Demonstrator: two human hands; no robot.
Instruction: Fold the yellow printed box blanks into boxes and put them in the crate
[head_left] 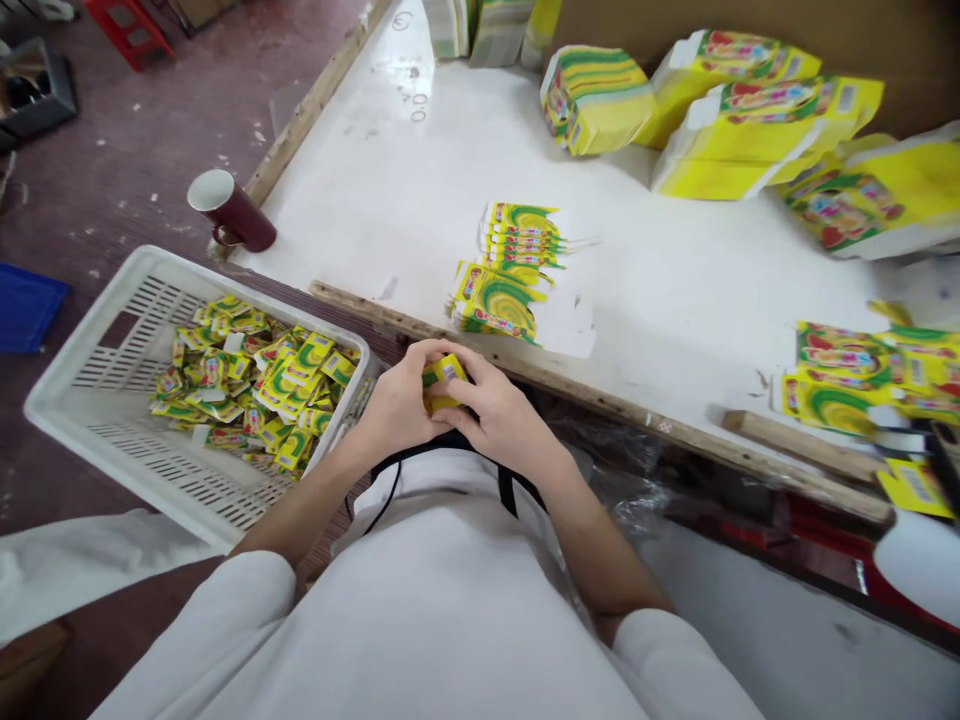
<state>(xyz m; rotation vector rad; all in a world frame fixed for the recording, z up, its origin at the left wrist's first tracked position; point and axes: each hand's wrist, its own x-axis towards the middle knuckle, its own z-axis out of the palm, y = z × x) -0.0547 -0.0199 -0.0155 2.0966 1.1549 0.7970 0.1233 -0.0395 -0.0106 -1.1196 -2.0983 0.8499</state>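
Close to my body, just off the table's front edge, both hands are closed around one small yellow and green carton (448, 370). My left hand (403, 398) wraps its left side, and my right hand (491, 405) grips it from the right. Fingers cover most of the carton, so whether its flaps are folded cannot be seen. Beyond my hands, a short stack of flat printed cartons (495, 305) lies on the white table, with a fanned row of similar cartons (521, 235) behind it.
A white plastic crate (97, 415) at my left holds many small cartons (289, 385). A maroon mug (244, 215) stands at the table's left edge. Bundles of larger yellow cartons (765, 130) line the back. More cartons (847, 370) lie at right beside a wooden strip (802, 445).
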